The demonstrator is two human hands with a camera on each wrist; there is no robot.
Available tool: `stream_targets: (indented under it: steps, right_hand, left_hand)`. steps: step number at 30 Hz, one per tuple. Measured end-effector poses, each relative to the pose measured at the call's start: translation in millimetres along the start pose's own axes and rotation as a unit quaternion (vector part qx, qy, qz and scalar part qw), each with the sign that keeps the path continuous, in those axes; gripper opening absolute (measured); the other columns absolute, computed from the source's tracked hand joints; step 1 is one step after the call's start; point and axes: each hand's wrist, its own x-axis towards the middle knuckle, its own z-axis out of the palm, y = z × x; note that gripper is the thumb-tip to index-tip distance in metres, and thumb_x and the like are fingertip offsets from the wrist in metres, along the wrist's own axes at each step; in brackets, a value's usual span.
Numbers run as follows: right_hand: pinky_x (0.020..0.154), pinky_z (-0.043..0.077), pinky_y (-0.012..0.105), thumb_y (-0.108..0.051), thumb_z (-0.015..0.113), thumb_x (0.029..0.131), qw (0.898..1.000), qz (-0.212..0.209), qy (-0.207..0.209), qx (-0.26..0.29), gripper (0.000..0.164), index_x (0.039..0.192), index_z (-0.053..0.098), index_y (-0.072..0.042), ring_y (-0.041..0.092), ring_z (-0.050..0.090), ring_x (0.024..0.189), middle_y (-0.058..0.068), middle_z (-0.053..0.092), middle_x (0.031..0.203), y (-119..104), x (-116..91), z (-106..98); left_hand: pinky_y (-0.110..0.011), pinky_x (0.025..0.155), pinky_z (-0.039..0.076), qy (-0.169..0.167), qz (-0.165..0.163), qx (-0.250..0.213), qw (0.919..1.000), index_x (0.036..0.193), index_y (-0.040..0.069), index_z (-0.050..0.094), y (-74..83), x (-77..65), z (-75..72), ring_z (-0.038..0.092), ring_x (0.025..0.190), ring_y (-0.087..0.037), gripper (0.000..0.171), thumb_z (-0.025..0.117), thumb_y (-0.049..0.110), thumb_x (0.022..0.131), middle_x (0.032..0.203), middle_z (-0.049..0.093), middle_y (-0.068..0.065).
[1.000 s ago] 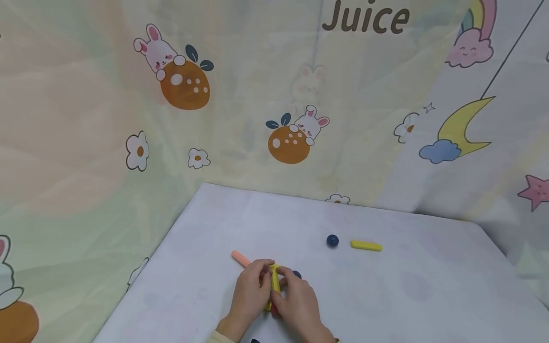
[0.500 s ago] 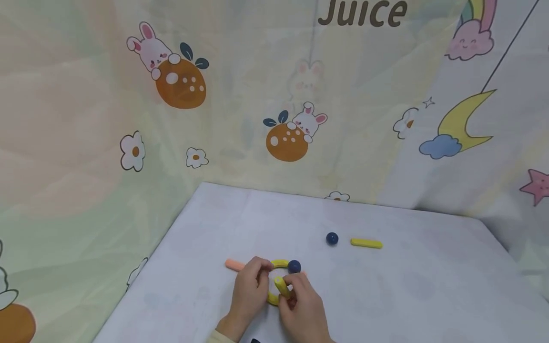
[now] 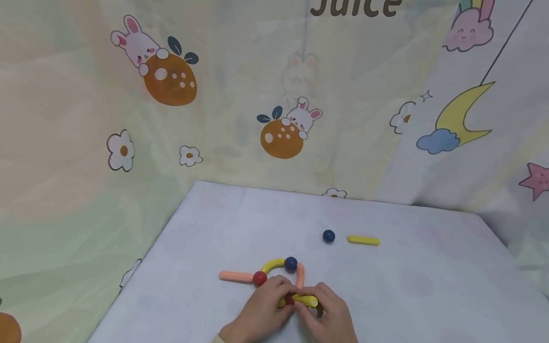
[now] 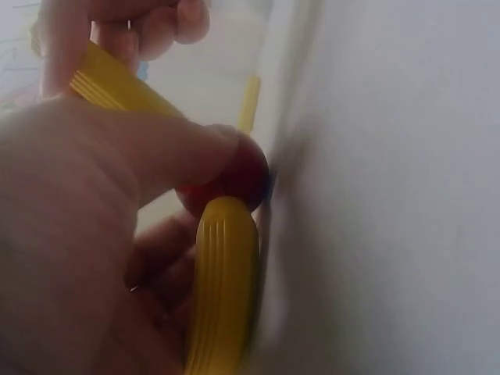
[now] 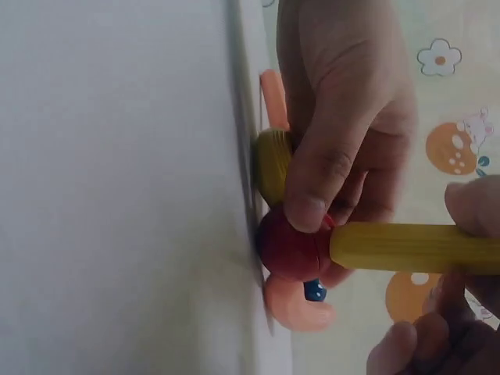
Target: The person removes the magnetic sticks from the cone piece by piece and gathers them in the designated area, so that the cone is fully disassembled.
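In the head view, my left hand [image 3: 263,312] holds the near side of a loop of coloured rods and balls. Its thumb presses a red ball [image 5: 293,246]. My right hand [image 3: 334,317] pinches a straight yellow rod [image 5: 414,246], whose near end meets that ball; whether they are joined I cannot tell. A curved yellow rod [image 4: 223,289] also runs to the ball. Farther round the loop are another red ball [image 3: 259,278], a curved yellow rod [image 3: 272,265], a dark blue ball [image 3: 290,264] and a curved peach rod [image 3: 300,274]. The fingers hide the loop's near part.
A straight peach rod [image 3: 236,277] sticks out leftward from the loop's left red ball. Farther back on the white table [image 3: 420,276] lie a loose dark blue ball [image 3: 329,236] and a loose yellow rod [image 3: 363,240]. A printed cloth [image 3: 227,95] hangs behind.
The loop has turned and my left hand has shifted right onto its near red ball. My right hand has moved right and down, tipping the yellow rod from upright to lying rightward.
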Motion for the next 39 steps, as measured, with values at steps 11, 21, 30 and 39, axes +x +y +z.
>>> stream_targets:
  steps: [11,21,30,39]
  right_hand:
    - [0.099,0.045,0.048,-0.036,0.076,0.085,0.996,0.093,-0.018,-0.008,0.039,0.120,0.067,-0.020,0.018,0.052,0.124,-0.006,0.058,0.133,2,8,22]
    - [0.106,0.037,0.050,-0.041,0.065,0.092,0.986,0.094,-0.135,0.022,0.035,0.121,0.055,-0.024,0.024,0.044,0.136,0.003,0.050,0.144,10,13,26]
    - [0.107,0.037,0.046,-0.037,0.065,0.093,0.986,0.058,-0.145,0.060,0.029,0.119,0.057,-0.027,0.016,0.045,0.135,-0.003,0.049,0.145,15,22,27]
    - [0.070,0.051,0.024,-0.008,0.079,0.080,0.996,0.075,0.015,0.038,0.023,0.098,0.068,-0.016,0.004,0.057,0.078,-0.014,0.061,0.091,7,19,20]
  left_hand:
    - [-0.016,0.075,0.047,0.040,-0.001,0.033,0.9987,0.110,0.021,0.068,1.0,-1.9,-2.8,0.050,0.084,0.002,0.025,0.075,0.019,0.085,0.100,0.057,0.016]
    - [-0.020,0.082,0.049,0.036,0.010,0.032,0.9988,0.108,0.020,0.067,1.0,-0.6,-1.0,0.054,0.093,0.002,0.031,0.074,0.010,0.080,0.103,0.060,0.016]
    - [-0.022,0.083,0.049,0.043,-0.020,0.048,0.9977,0.109,0.020,0.067,0.8,-1.1,-0.7,0.054,0.094,0.000,0.027,0.076,0.017,0.084,0.101,0.059,0.014]
    - [-0.020,0.076,0.050,0.045,-0.117,0.055,0.9906,0.113,0.023,0.067,1.6,1.6,-3.1,0.050,0.085,0.001,0.039,0.083,0.024,0.078,0.099,0.058,0.015]
